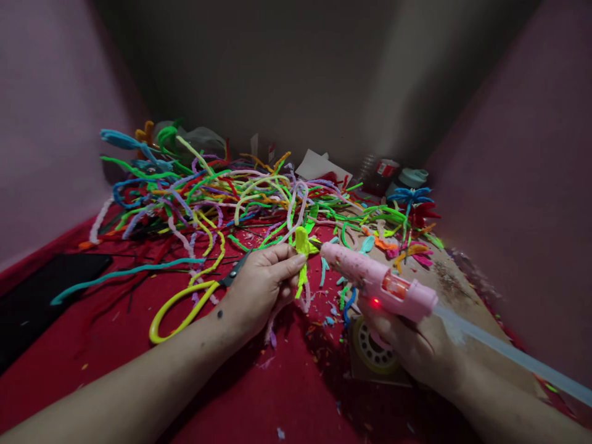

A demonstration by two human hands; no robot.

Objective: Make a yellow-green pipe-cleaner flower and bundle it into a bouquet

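Note:
Between the thumb and fingers of my left hand [272, 274] is a bright yellow-green pipe cleaner flower [302, 240], with ends hanging below the grip. My right hand [411, 342] is wrapped round a pink hot glue gun [370, 274]. A red light glows on the gun's side, and a long clear glue stick [513, 351] sticks out of its back. The dark nozzle points left at the flower, touching it or very close. Scissors with yellow handles [185, 314] lie beside my left wrist, their blades partly hidden by the hand.
A tangled heap of coloured pipe cleaners [250, 191] spreads across the back of the red cloth [259, 394]. A black flat object [50, 302] lies at left. Under my right hand is a tape roll [370, 348]; cardboard [481, 308] extends right. Finished-looking flowers [409, 200] and a jar [411, 179] stand behind.

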